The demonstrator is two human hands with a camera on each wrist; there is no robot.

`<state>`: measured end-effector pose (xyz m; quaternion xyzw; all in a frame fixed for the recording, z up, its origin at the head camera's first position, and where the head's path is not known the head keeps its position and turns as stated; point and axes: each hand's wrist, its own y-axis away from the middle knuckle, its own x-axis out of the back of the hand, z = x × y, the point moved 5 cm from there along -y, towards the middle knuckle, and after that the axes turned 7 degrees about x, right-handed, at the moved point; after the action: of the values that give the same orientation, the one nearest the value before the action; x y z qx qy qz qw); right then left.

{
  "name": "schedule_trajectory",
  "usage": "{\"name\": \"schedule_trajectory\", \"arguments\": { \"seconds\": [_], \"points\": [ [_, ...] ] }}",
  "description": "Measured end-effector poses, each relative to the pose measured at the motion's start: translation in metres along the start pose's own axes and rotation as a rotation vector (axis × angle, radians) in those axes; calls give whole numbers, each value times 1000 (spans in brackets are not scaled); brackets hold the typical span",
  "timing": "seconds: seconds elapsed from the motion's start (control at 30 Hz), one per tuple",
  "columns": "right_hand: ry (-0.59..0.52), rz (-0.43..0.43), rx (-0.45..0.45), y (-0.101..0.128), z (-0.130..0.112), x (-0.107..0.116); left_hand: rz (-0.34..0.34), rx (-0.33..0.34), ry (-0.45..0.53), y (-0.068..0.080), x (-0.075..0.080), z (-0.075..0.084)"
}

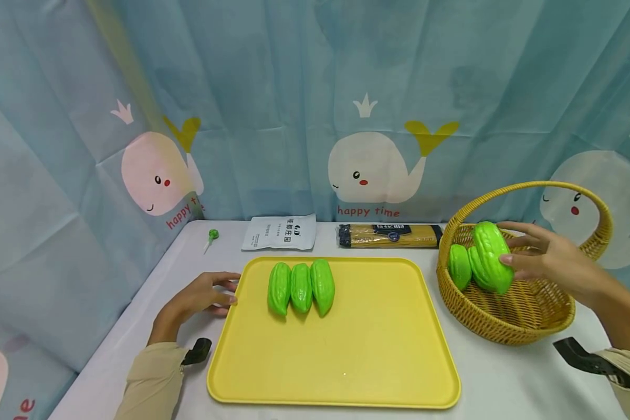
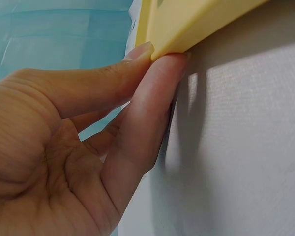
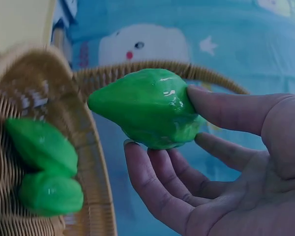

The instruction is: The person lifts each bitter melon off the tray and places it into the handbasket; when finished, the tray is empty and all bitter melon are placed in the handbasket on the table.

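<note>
Held gourd: a glossy green toy gourd [image 1: 490, 256], lifted above the wicker basket [image 1: 509, 321], pinched between my right hand's [image 1: 548, 256] thumb and fingertips [image 3: 152, 167].
Grip risk: only the tips touch its slick, ridged skin, so I judge it could slip and drop into the basket or onto the table [image 1: 504, 379].
Basket: two more green gourds [image 1: 459, 266] lie inside; knocking the handle [image 1: 598, 204] could tip it.
Tray: a yellow tray [image 1: 357, 361] holds three gourds [image 1: 301, 287] in a row.
Left hand [image 1: 202, 297]: thumb and forefinger pinch the tray's edge; a tug might roll that row.
</note>
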<state>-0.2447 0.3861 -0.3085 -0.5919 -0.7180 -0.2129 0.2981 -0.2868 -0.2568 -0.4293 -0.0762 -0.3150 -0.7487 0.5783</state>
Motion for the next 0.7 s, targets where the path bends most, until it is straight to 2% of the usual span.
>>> {"name": "schedule_trajectory", "arguments": {
  "seconds": [0.13, 0.37, 0.57, 0.7],
  "points": [
    [-11, -17, -58, -7, 13, 8, 0, -2, 0, 1, 0, 1],
    [-104, -63, -129, -21, 39, 22, 5, 3, 0, 0, 1, 0],
    [-74, -114, -145, -29, 59, 28, 7, -1, -3, -1, 1, -2],
    [-70, -139, -187, -33, 69, 27, 3, -8, 4, -2, 0, -2]
  ]
}}
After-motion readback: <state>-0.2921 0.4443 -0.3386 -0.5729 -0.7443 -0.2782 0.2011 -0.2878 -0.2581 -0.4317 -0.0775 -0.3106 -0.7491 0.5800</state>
